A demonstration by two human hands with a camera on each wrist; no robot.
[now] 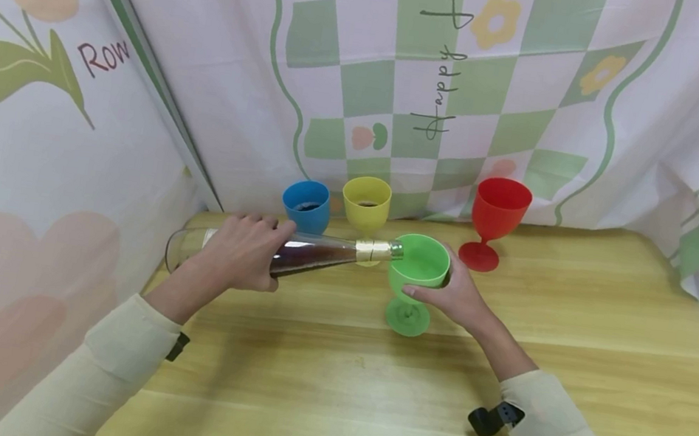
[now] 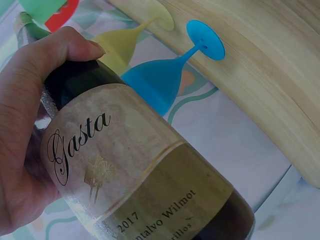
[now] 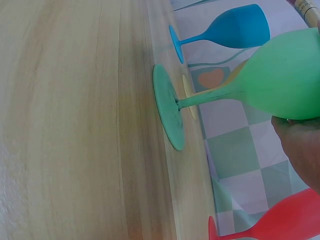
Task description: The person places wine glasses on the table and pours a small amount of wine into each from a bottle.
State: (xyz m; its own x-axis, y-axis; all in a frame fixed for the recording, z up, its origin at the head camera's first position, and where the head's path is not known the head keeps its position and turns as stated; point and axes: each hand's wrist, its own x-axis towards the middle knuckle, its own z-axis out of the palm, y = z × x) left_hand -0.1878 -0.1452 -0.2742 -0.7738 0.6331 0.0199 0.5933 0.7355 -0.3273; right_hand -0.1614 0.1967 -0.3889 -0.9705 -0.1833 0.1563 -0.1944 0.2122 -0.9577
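My left hand [image 1: 248, 252] grips a wine bottle [image 1: 317, 257] that lies nearly level, its mouth at the rim of a green goblet [image 1: 419, 261]. Dark liquid shows through the glass, and the left wrist view shows its pale label [image 2: 125, 155]. Around the bowl of the green goblet curl the fingers and thumb of my right hand [image 1: 456, 292]. The goblet stands upright, and its inside looks bare green. Behind the bottle are a blue goblet [image 1: 308, 201] and a yellow goblet [image 1: 367, 202], both with dark liquid in them.
A red goblet [image 1: 501, 213] stands at the back right, close to the printed curtain [image 1: 368, 86]. Another curtain side hangs along the left edge of the wooden table [image 1: 325, 393]. Black straps sit on both wrists.
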